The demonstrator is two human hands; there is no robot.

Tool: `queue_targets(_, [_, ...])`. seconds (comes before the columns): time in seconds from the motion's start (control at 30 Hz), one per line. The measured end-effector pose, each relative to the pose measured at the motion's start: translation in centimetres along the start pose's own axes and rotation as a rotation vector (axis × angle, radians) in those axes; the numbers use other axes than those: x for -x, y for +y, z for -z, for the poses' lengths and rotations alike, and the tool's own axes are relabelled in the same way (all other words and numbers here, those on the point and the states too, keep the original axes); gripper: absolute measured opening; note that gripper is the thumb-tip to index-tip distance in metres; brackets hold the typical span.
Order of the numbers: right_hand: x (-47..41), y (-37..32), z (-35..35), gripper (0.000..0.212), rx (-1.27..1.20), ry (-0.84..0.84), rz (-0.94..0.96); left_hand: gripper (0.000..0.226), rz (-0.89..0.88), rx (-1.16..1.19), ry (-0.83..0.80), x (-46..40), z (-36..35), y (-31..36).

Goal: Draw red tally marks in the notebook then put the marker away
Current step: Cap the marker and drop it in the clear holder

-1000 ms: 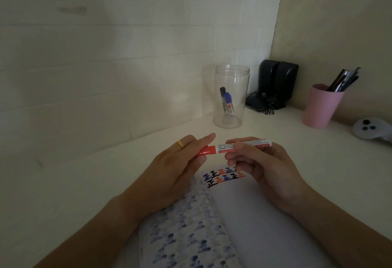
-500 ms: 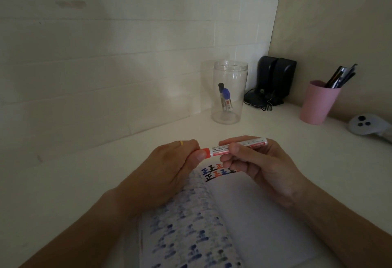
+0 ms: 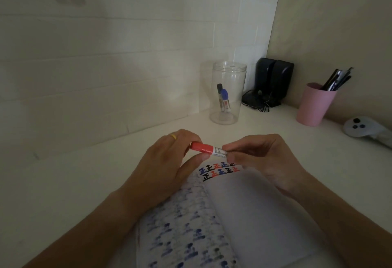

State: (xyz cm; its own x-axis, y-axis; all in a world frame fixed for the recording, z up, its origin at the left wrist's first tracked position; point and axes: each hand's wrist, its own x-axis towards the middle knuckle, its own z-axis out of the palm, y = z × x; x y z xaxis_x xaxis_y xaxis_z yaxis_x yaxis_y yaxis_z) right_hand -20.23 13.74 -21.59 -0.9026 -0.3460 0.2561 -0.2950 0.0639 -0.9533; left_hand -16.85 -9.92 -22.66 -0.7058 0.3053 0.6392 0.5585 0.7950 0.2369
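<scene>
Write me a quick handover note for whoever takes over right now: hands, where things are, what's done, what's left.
Left hand: fingers closed on the red cap end of the red marker.
Right hand: pinching the marker's white barrel. Marker is held level above the open notebook.
Cap looks seated on the marker.
Done: red tally marks sit among blue and black ones at the top of the page.
Left: put the marker away, probably in the clear jar at the back of the desk, which already holds a blue and a black marker. The pink cup holds other pens.
</scene>
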Motion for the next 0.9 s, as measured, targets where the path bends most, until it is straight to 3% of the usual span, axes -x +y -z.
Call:
queue_targets(0.13, [-0.4, 0.4, -0.5, 0.018, 0.212, 0.076, 0.122, 0.029, 0.106, 0.007, 0.094, 0.1, -0.3, 0.0])
queue_targets(0.23, [-1.0, 1.0, 0.2, 0.029, 0.072, 0.188, -0.012, 0.039, 0.153, -0.049, 0.061, 0.2, -0.2, -0.4])
queue_targets(0.33, [-1.2, 2.0, 0.7, 0.039, 0.122, 0.153, -0.179, 0.037, 0.15, -0.122, -0.005, 0.2, -0.3, -0.8])
queue_targets(0.43, [-1.5, 1.2, 0.7, 0.051, 0.076, 0.149, -0.164, 0.04, 0.179, -0.161, -0.029, 0.2, -0.1, -1.2])
queue_targets(0.6, [-5.8, -3.5, 0.5, 0.065, 0.187, 0.241, 0.033, 0.051, 0.232, -0.157, -0.064, 0.6, 0.1, -2.0])
queue_targets(0.8, [-13.8, -9.2, 1.6, 0.056, 0.364, 0.646, 0.404, 0.053, 0.241, -0.134, -0.069, 0.9, 0.5, -1.7])
queue_targets(0.9, [-16.3, -9.9, 2.1, 0.049, 0.475, 0.743, 0.469, 0.051, 0.238, -0.144, -0.076, 0.9, 0.4, -1.8])
